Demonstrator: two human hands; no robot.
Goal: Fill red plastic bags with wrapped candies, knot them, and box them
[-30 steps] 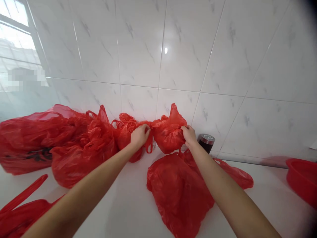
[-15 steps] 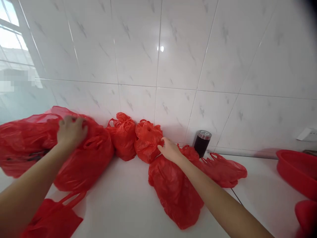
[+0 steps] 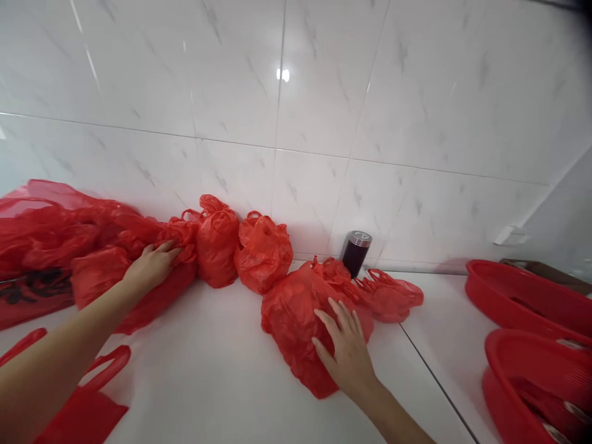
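My right hand [image 3: 345, 351] lies with spread fingers on a full red plastic bag [image 3: 296, 320] that rests on the white table. My left hand [image 3: 155, 265] touches the crumpled top of a large red plastic bag [image 3: 104, 271] at the left, its fingers stretched over the plastic and not closed. Between the hands, against the wall, stand two smaller stuffed bags, a knotted red bag [image 3: 217, 246] and a rounder red bag [image 3: 264, 253]. What the bags contain is hidden.
A dark metal-lidded flask [image 3: 356, 254] stands by the tiled wall, behind a flatter red bag [image 3: 393, 296]. Two red basins [image 3: 509, 302] sit at the right, past a table seam. A red bag with loop handles [image 3: 86, 413] lies at the near left.
My right hand has moved from the rounder bag by the wall down onto the full bag in front. My left hand has settled on the crumpled bag top. The view has shifted right.
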